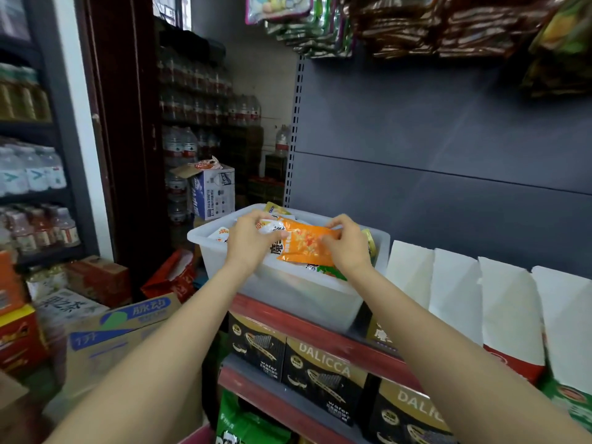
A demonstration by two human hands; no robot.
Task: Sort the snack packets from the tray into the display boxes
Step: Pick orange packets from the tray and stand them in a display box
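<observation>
Right now the fingers of the left hand (248,240) curl in and pinch the left end of an orange snack packet (304,243). The fingers of the right hand (344,243) curl too and pinch the right end of the same packet. Both hands hold it up just over the top of a clear plastic tray (288,291). The packet is a bit tilted, with its right side higher.

Under the packet, the tray is full of more snack packets (221,233). Some are white with red and black marks. A green one (333,272) peeks out by the right wrist, and a gold one (274,207) sticks up at the back. The tray sits on a red-edged shelf (307,328), against a dark grey back wall (448,139).

Just to the right of the tray stands a row of display boxes (455,283) with tall white flaps. I cannot see what is inside them.

Below the shelf, black and gold wafer boxes (323,376) stand side by side. Under those are green bags (243,424).

Up high, brown bags (448,24) and other bags hang from the wall. On the left are shelves with drink bottles (32,174), and cardboard boxes (118,328) sit on the floor.
</observation>
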